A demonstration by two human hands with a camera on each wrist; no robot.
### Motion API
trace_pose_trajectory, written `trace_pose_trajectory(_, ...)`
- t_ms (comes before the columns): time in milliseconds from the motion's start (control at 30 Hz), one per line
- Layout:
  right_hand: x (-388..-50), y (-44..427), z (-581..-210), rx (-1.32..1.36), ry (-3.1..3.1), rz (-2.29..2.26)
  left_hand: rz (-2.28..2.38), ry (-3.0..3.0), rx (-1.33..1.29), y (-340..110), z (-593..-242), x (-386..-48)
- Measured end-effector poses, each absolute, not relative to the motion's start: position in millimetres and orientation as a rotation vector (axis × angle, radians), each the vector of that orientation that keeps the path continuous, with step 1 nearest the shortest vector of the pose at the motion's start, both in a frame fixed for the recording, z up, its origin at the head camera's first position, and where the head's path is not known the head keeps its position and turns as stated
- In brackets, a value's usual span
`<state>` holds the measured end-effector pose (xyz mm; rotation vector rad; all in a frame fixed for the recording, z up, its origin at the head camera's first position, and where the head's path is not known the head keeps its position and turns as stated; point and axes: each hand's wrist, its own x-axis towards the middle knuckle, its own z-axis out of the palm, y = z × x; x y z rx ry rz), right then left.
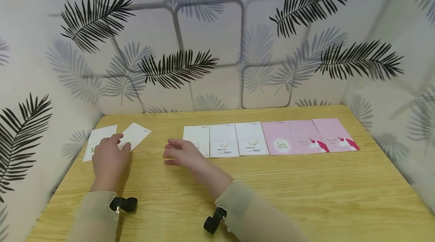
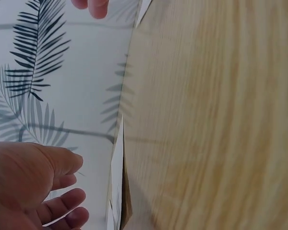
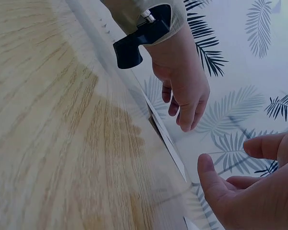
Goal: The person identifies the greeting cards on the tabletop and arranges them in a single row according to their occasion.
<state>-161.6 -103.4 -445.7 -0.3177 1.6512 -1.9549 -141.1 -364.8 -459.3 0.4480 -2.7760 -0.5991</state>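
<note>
My left hand (image 1: 110,155) is over the left part of the table, fingers loosely bent, with nothing gripped. Beneath and beside it are a white card with gold lettering (image 1: 102,133) and a second white card (image 1: 136,136) lying askew. Seen from the right wrist, the left hand (image 3: 185,86) hangs just above a card (image 3: 163,132) whose edge stands slightly off the wood. My right hand (image 1: 187,155) hovers left of the card row, its fingers apart and holding nothing. Part of a white card (image 1: 195,132) shows behind it.
Rightward runs a row: two white cards with winged hearts (image 1: 224,144), (image 1: 252,144), a pink "smile" card (image 1: 276,132), and two pink unicorn cards (image 1: 304,132), (image 1: 333,130). A leaf-patterned curtain (image 1: 217,38) borders the wooden table (image 1: 306,189). Each wrist wears a black camera mount (image 1: 214,221).
</note>
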Motion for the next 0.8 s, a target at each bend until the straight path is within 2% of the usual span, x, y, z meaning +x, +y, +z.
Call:
trace_pose_trajectory(267, -161, -126, -451, -0.287, 1.627, -1.978, -0.543, -2.859, 0.434, -386, -459, -154)
trace_pose_trajectory(800, -155, -155, -462, -0.187, 1.629, -1.964, -0.524, -2.920, 0.456, -395, -463, -174)
